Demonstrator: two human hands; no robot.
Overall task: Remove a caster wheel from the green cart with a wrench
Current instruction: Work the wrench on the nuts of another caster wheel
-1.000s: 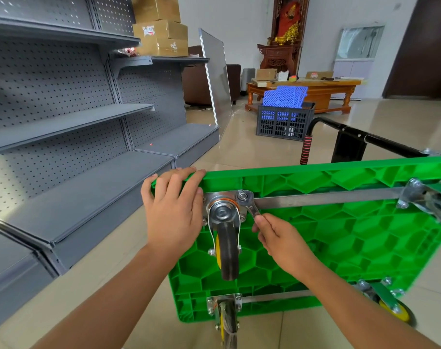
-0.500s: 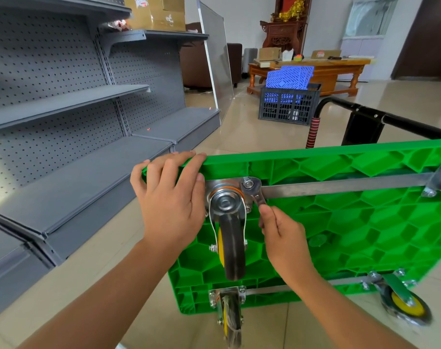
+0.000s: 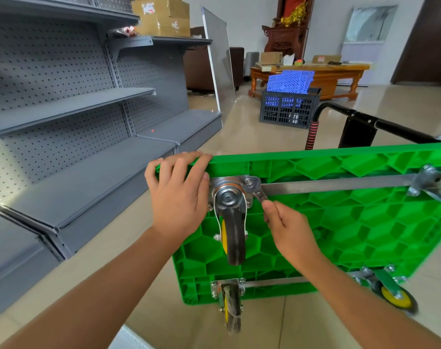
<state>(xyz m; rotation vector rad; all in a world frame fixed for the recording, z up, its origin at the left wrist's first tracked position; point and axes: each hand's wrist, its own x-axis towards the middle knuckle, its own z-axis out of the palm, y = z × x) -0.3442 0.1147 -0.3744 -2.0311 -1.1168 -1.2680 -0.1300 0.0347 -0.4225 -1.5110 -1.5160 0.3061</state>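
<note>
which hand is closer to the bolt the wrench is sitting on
Right. The right hand grips the wrench just below the bolt. The left hand rests on the green cart corner, across the caster wheel plate.

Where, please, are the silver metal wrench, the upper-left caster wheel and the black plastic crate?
silver metal wrench (image 3: 256,189), head view, on its head at the bolt.
upper-left caster wheel (image 3: 235,238), head view, on its dark tread.
black plastic crate (image 3: 288,110), head view, on its front wall.

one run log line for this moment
step: loosening caster bolt | left hand: steadies green cart corner | right hand: grips wrench on mount-plate bolt | caster wheel: still attached
</note>
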